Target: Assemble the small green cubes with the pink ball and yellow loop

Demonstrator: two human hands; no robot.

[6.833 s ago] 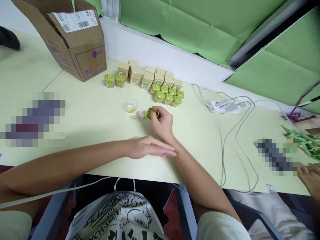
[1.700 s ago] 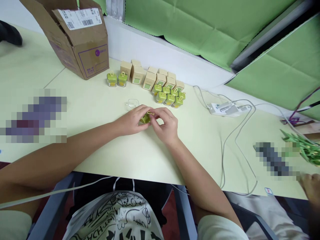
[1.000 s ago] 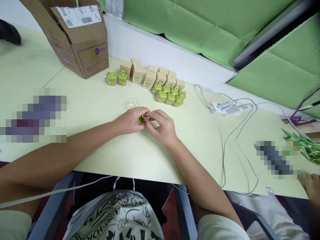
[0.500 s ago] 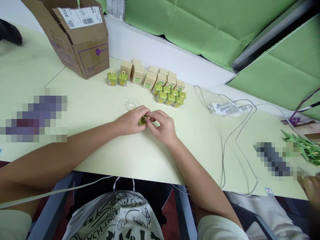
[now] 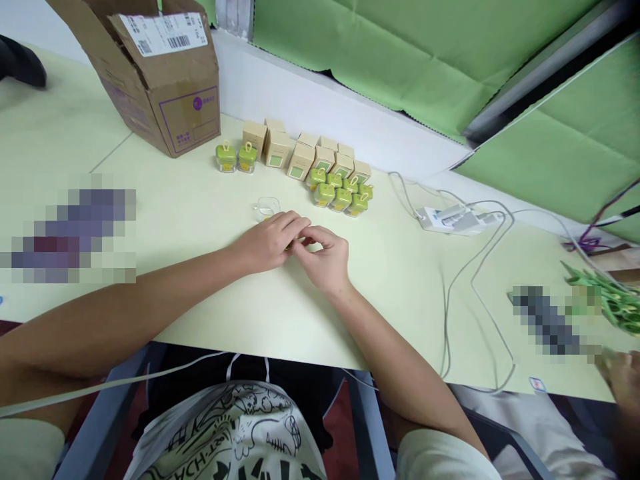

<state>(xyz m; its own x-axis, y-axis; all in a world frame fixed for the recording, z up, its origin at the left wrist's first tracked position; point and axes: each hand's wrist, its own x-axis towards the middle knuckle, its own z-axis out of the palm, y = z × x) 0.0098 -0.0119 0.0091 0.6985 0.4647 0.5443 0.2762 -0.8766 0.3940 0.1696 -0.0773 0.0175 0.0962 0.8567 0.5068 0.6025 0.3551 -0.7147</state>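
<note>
My left hand (image 5: 273,241) is closed round a small green lid, which its fingers now almost wholly cover. Touching it from the right is my right hand (image 5: 324,257), with thumb and forefinger pinched at the lid's edge. Just behind my left hand a clear container (image 5: 268,207) rests on the table. Farther back are two green-lidded jars (image 5: 237,158) with loops on top, and several more such jars (image 5: 341,193) to the right. Small cardboard boxes (image 5: 301,159) stand in a row behind them.
A large open carton (image 5: 183,100) stands at the back left. On the right are a power strip (image 5: 450,219) with white cables, a blurred dark object (image 5: 546,320), green leaves (image 5: 617,300) and another person's hand (image 5: 625,377). Another blurred object (image 5: 80,230) lies left.
My left hand has turned and shifted slightly right over the green lid, hiding most of it. The fingers of both hands are closer together.
</note>
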